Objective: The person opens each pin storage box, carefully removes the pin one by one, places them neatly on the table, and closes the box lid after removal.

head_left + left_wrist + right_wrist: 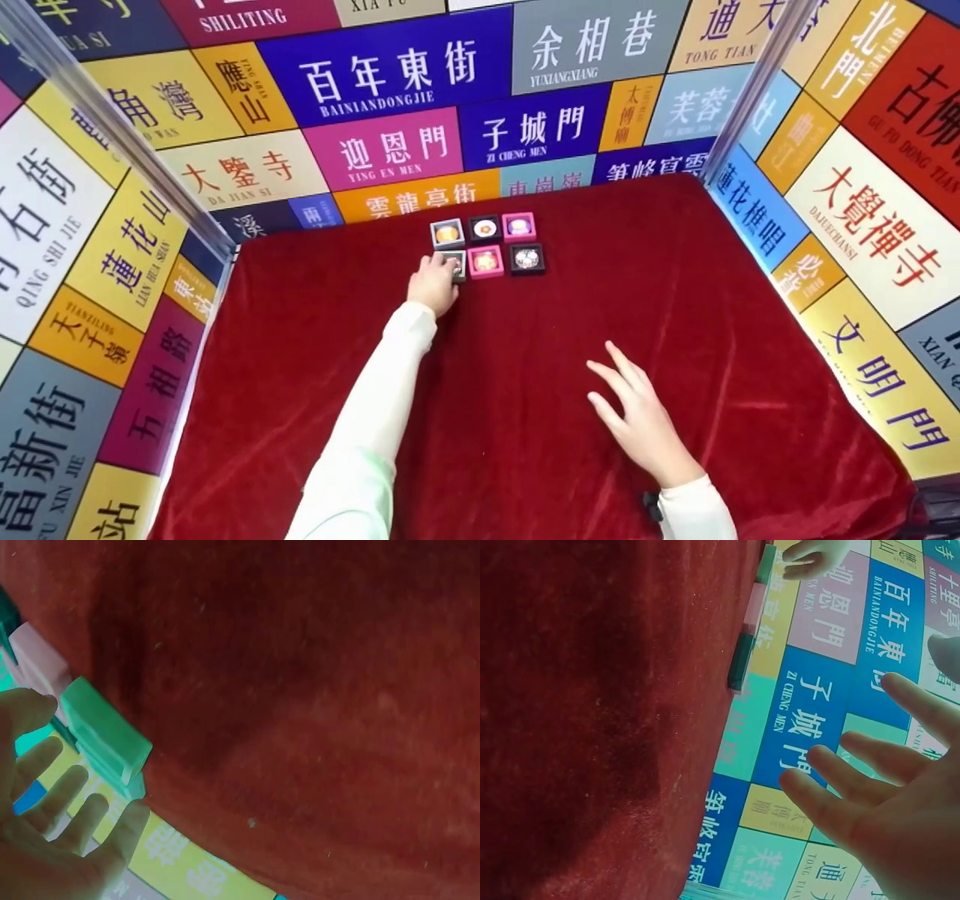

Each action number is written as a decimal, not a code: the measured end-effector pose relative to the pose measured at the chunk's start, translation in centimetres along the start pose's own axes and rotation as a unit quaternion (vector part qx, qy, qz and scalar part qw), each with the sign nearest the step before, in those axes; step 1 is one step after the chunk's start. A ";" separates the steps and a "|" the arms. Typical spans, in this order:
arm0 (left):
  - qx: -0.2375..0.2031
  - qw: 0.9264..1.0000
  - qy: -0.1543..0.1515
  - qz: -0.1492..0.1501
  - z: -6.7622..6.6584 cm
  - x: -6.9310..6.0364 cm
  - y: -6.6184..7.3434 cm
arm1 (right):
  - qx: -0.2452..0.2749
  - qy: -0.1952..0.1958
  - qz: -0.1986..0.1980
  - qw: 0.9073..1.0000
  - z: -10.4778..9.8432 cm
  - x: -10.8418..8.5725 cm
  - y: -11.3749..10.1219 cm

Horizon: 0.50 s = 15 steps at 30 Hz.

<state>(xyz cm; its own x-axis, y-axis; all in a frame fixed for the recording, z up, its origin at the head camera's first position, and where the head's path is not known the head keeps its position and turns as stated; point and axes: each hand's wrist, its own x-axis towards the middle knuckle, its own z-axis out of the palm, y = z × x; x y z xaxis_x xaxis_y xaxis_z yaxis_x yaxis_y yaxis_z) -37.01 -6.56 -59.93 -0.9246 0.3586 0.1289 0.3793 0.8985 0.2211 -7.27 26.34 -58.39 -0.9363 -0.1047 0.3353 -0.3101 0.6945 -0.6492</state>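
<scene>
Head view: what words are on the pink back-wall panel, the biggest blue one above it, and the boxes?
"百年東街": blue panel
"BAINIANDONGJIE": same panel
"迎恩門": pink panel
"YING EN MEN": same panel
Boxes: anything written is too small to read.

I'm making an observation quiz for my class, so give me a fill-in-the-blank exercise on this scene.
The small boxes stand in ____ rows.
The left hand is at the nearer row's ____ end.
The right hand holds ____.
The cloth is ____ in colour.
Missing words: two; left; nothing; red.
</scene>
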 end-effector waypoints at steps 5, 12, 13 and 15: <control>0.023 1.000 -0.011 -0.010 0.7 -0.1 0.0 | -0.005 0.004 -0.001 1.000 -0.1 -0.2 0.2; 0.039 0.999 0.021 0.006 1.5 0.7 -0.2 | -0.013 0.021 0.004 1.000 -0.6 -0.7 0.5; 0.043 0.999 0.021 0.006 1.7 0.8 -0.3 | -0.016 0.023 0.004 1.000 -0.6 -0.8 0.5; 0.054 0.998 0.015 0.000 2.0 0.9 -0.5 | -0.020 0.026 0.003 0.999 -0.5 -0.9 0.5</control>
<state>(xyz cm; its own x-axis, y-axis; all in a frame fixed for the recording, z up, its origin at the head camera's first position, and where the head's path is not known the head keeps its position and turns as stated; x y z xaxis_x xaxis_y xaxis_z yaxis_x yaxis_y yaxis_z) -38.12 -6.12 -61.87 -0.9227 0.3517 0.1578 0.3710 0.9214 0.1159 -6.47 27.13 -58.73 -0.9276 -0.0642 0.3680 -0.2974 0.7232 -0.6234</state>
